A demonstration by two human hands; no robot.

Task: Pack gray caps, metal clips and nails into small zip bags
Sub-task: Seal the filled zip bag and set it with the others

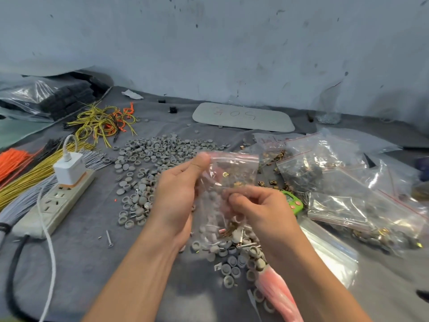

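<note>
At center frame, a left hand (178, 194) pinches the top corner of a small zip bag (232, 168) while the right hand (253, 210), fingers (236, 198) curled, pinches its middle. Gray caps (151, 159) lie heaped on the tabletop (81, 252) behind, filled bags (348, 182) at right.

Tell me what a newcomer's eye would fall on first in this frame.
The two hands at centre draw the eye: the left hand and right hand hold up a clear small zip bag with a red-striped top, which looks blurred. Behind and below them a wide spread of gray caps covers the gray cloth, with a heap of filled bags at right and bright orange and yellow wires at left.
</note>
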